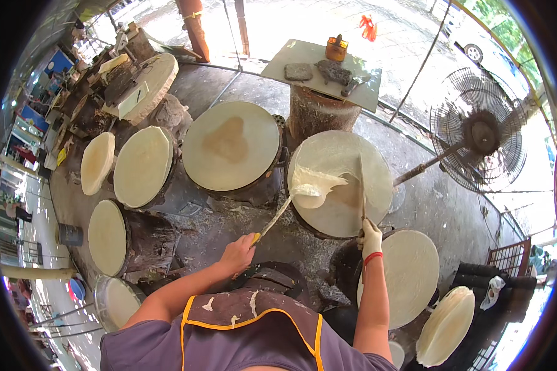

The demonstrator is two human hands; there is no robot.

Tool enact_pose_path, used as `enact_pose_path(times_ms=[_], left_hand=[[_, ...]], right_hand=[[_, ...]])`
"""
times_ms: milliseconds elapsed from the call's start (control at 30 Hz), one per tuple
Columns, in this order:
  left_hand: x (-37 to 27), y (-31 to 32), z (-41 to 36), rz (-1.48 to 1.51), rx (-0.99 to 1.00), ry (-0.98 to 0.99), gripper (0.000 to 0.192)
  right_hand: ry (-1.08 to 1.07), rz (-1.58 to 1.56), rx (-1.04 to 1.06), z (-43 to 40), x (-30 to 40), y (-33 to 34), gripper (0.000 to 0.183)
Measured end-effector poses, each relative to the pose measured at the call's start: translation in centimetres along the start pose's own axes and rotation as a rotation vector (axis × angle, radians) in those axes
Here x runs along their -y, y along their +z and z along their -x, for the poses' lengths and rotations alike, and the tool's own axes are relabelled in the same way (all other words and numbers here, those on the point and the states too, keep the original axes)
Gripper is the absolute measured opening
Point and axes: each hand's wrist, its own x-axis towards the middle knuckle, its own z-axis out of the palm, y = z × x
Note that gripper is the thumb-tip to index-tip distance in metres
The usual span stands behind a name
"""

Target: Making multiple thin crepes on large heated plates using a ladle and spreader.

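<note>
My left hand [238,253] grips the yellow end of a long-handled ladle [278,214]. The ladle's head rests in a mound of pale, wet batter or dough [313,183] on a round griddle [339,139]. In my right hand [370,237], which wears a pale glove with a red band at the wrist, is a long thin scraper or blade [362,185], held across the griddle's right part. A thin pale layer coats much of the griddle, with a browner patch between the mound and the blade.
Another round griddle with a brown centre patch [232,146] stands to the left. Several more pale discs lie on drum-like stoves around me, one at the right [399,278]. Behind are a board [278,60] on a drum, holding an orange container [336,49], and a large fan [480,132].
</note>
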Motion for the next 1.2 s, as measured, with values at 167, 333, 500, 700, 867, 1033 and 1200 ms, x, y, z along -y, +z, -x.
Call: enact_pose_path(times_ms=[167, 333, 500, 700, 867, 1033, 1200], left_hand=[[3.3, -2.7, -2.7, 0.134, -0.073, 0.168, 0.038], [5.7, -8.4, -6.4, 0.382, -0.076, 0.266, 0.038], [7.9, -15.2, -8.0, 0.886, 0.247, -0.055, 0.035], [13.2, -22.5, -5.2, 1.380, 0.246, 0.010, 0.031], [17.4, -23.6, -2.1, 1.511, 0.223, -0.225, 0.032], [19.2, -23.3, 1.5, 1.518, 0.259, -0.365, 0.038], [16.8, -21.6, 2.5, 1.647, 0.398, -0.343, 0.027]], right_hand=[[0.095, -0.054, 0.117, 4.5, -4.0, 3.3, 0.034], [-0.028, -0.516, -0.174, 9.6, -9.5, 14.2, 0.032], [-0.103, -0.265, -0.019, 4.3, -7.9, 27.4, 0.039], [-0.068, -0.224, -0.690, 3.6, -11.8, 34.0, 0.038], [-0.173, 0.084, -0.526, 0.6, -12.5, 34.2, 0.041], [-0.003, -0.284, -0.719, 3.4, -9.5, 32.1, 0.032], [-0.275, 0.120, -0.629, 2.6, -15.0, 29.3, 0.032]])
